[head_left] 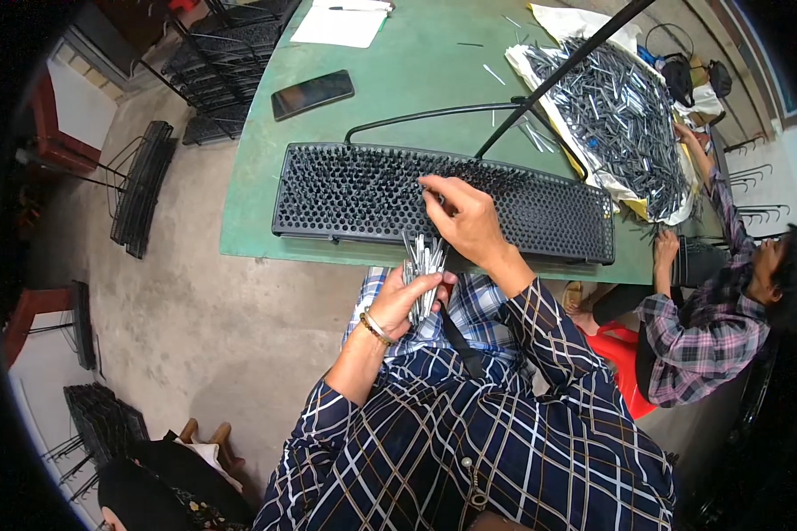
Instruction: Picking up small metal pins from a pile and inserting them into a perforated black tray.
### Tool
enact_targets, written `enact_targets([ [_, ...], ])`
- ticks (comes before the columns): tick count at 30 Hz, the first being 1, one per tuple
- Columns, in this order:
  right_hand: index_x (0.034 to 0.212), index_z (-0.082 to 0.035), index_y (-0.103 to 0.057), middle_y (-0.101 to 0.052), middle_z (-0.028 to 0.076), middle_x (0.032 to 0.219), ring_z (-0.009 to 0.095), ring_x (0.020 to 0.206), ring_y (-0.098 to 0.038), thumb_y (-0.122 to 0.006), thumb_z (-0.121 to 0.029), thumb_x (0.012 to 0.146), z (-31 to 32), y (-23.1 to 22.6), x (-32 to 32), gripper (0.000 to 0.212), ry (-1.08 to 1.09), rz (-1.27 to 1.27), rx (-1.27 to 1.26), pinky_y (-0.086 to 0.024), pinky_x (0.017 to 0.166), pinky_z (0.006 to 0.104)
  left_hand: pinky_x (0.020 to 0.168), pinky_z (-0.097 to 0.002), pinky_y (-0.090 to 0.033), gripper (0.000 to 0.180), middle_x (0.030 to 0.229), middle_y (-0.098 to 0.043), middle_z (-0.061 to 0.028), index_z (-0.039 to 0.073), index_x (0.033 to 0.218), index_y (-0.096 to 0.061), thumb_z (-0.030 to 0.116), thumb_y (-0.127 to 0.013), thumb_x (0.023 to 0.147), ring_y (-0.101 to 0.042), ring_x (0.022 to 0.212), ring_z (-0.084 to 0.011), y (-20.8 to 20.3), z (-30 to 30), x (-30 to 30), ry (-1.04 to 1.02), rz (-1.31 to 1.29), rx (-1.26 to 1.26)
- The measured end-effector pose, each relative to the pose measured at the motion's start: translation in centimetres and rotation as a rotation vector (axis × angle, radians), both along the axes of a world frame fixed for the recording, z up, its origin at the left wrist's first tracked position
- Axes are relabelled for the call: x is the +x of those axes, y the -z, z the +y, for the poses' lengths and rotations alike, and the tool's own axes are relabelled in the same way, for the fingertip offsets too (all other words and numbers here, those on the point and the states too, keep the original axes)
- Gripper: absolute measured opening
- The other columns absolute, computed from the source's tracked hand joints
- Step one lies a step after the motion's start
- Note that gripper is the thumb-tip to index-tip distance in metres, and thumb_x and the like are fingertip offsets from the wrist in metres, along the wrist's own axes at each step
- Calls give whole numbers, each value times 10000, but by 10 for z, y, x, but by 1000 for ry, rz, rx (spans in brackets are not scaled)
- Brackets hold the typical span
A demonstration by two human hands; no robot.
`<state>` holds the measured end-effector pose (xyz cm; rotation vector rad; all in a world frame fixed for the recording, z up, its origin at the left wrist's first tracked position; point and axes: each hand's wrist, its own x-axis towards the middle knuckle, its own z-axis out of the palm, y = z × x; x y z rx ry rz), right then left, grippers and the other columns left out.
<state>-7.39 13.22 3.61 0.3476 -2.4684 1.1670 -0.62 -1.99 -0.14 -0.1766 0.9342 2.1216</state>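
A bundle of thin metal rods (423, 265) stands upright in my left hand (403, 299), whose fingers wrap round it in front of the table edge. My right hand (463, 219) hovers over the black perforated rack (558, 217), thumb and fingertips brought together in a pinch; anything between them is too small to make out. The long rack lies along the table's near edge and is full of small round holes. Dark pins stick up from many holes on its left and middle, while the right part shows mostly bare holes. A bent black metal frame (416, 115) rises behind it.
On the green table (398, 62), a large pile of loose rods (624, 115) fills a white sack at the right. A dark phone (313, 95) and white paper (339, 25) lie at the back left. A co-worker (704, 327) sits at the right. More black racks (142, 190) stand on the floor.
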Motion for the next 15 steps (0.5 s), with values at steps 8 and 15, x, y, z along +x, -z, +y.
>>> enact_targets([
  [8, 985, -9, -641, -637, 115, 899, 273, 748, -630, -659, -5, 756, -1, -1, -2, 230, -178, 257, 311, -513, 642, 337, 581, -224, -530, 201, 972, -644, -104, 33, 1068, -522, 115, -580, 894, -625, 769, -127, 3, -3, -1, 22, -3, -13],
  [15, 986, -3, -640, -631, 115, 870, 271, 739, -633, -658, 4, 759, 1, -1, -1, 228, -68, 174, 198, -515, 633, 335, 597, -250, -516, 208, 931, -663, -82, 40, 1053, -536, 92, -625, 872, -627, 733, -130, 3, 0, 1, -32, -27, 0],
])
